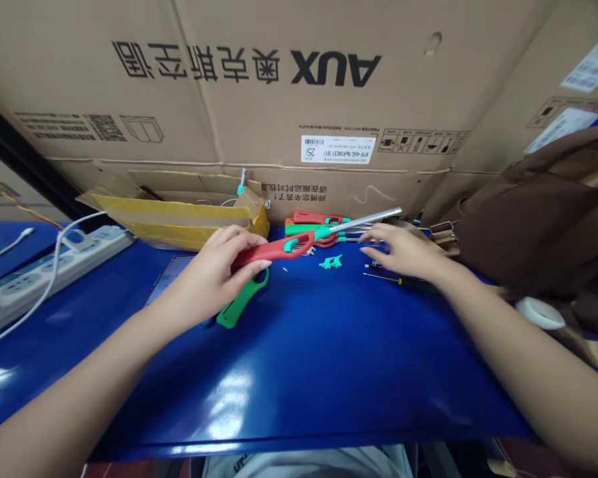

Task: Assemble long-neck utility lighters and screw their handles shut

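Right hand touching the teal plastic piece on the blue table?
Apart. The head view plainly shows a strip of blue table between the right hand and the teal plastic piece.

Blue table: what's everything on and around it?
Table: one, blue, middle
Cardboard: count unclear, brown, back
Box: one, mostly yellow, back left
Power strip: one, white, left
Cables: several, mostly white, left
Flat device: one, pale, centre left
Long lighter: one, mostly red, centre
Piled lighters: several, red and green, back
Handle piece: one, green, centre left
Bracket: one, teal, centre
Thin tool: one, silver, centre right
Bag: one, brown, right
Ring: one, white, right
Left hand: one, bare, around long lighter
Right hand: one, bare, centre right
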Motion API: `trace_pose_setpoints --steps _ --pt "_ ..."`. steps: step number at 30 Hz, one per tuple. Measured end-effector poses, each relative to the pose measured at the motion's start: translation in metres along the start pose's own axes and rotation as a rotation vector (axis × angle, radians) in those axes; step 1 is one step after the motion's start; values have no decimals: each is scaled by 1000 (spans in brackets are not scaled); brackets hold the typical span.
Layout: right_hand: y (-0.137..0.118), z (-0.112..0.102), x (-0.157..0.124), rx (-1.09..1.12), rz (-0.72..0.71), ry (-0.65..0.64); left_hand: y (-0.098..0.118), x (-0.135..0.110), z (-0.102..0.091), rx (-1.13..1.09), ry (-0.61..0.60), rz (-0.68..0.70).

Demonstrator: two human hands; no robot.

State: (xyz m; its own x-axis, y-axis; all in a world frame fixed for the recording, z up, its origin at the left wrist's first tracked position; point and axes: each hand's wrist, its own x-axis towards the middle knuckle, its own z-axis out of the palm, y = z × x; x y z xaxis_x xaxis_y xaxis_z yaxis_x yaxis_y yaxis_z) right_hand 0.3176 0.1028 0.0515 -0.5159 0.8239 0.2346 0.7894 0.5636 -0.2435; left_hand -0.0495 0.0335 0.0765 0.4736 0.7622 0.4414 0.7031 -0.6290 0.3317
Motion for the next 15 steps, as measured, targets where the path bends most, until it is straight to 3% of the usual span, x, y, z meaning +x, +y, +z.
trace_pose_setpoints --steps 6,11,15 --pt "-47 51 29 48 -302 -104 -6 20 25 71 5 -6" --pt "-52 68 45 52 -318 -158 -20 34 44 113 -25 10" --pt "-51 70 35 72 -302 -182 -27 41 54 113 -57 20"
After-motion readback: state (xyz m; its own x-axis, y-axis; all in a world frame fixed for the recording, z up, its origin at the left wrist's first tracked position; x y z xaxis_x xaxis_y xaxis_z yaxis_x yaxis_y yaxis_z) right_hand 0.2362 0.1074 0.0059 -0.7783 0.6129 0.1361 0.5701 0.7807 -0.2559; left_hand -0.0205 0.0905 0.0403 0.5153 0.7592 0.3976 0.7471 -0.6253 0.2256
